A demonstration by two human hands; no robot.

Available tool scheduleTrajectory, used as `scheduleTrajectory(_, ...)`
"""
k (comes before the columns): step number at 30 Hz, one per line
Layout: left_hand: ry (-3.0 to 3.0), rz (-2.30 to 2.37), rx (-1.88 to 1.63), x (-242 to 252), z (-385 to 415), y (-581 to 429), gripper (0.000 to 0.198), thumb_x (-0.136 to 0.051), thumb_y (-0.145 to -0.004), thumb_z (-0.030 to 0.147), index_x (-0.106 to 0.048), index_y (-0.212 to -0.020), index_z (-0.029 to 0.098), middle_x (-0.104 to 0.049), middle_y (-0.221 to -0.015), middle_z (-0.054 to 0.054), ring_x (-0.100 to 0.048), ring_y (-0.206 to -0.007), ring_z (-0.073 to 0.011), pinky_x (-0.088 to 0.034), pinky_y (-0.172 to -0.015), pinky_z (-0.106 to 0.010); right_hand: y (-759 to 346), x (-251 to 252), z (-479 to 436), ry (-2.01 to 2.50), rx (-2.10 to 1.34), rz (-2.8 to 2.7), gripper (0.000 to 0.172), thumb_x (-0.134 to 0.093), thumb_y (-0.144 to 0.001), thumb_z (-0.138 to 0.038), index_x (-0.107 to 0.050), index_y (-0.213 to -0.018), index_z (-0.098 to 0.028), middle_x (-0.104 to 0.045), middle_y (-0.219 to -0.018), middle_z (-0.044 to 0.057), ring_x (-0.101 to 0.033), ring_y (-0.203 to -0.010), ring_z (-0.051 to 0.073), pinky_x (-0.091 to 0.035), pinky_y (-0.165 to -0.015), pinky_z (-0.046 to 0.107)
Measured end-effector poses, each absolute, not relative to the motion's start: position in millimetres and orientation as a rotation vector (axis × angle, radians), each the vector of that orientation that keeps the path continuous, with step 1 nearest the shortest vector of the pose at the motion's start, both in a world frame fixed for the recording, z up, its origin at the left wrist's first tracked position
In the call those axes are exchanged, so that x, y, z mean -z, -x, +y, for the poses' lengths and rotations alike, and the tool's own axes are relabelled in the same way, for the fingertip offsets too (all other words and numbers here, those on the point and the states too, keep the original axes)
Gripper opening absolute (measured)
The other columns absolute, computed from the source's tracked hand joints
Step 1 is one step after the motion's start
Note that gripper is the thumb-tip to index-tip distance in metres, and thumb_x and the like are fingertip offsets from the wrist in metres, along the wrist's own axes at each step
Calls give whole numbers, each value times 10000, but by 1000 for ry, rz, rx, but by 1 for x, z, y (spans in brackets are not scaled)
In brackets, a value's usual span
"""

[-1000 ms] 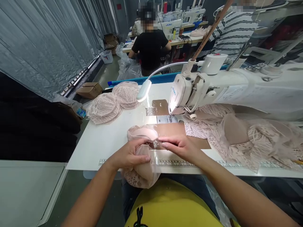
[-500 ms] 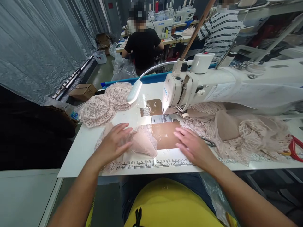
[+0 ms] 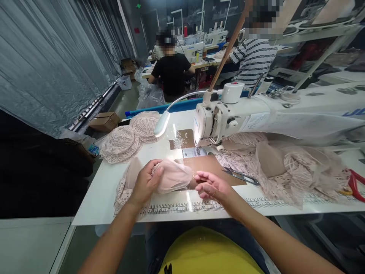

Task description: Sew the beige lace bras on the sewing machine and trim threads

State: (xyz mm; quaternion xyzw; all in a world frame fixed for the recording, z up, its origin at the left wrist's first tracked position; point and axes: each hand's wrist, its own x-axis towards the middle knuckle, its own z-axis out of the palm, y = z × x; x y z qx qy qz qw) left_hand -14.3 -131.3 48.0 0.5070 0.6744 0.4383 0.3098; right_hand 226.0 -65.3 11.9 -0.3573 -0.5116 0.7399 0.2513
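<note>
My left hand [image 3: 148, 182] grips the edge of a pale pink bra cup [image 3: 173, 177], thumb on top, fingers behind. Thin mesh covers the cup, and beige lace [image 3: 124, 190] trails from it under my left wrist. My right hand [image 3: 212, 186] is beside the cup's right end, palm partly up, fingers loosely curled and apart with nothing in them. Behind my hands stands a white sewing machine [image 3: 207, 121], its needle area lit. Thread snips [image 3: 241, 176] lie right of my right hand.
Stacked lace cups [image 3: 119, 144] sit at the table's back left, under a lamp [image 3: 162, 123]. A heap of beige lace and mesh [image 3: 279, 163] lies on the right, near red-handled scissors [image 3: 356, 184]. A printed ruler [image 3: 182, 208] runs along the front edge. Two people work beyond.
My left hand has closed on the cup and raised its edge. My right hand has moved left towards the cup and turned palm up, leaving the snips in full view. The head view has shifted slightly.
</note>
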Motion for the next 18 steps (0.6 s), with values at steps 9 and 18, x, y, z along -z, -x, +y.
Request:
scheduleTrajectory(9, -1390, 1586, -1065, -51, -155, -24, 399, -419, -915, 437, -506, -1198, 168, -601, -1152, -109, -590, -1001, -223, -496, -847, -326, -182, -26, -83, 539, -2163, -1037, 456, -716, -725, -416, -649, -1101, -166, -691, -939, 70, -624, -873, 208, -465, -861, 355)
scheduleTrajectory(18, -1925, 2466, -591, 5, -197, 89, 450, -467, -832, 466, -629, -1124, 163, -586, -1254, -150, -524, -1171, -344, -404, -996, -541, -320, -76, -68, 727, -1750, -1549, 450, -697, -681, -519, -662, -959, -167, -661, -739, 53, -602, -721, 207, -493, -643, 303)
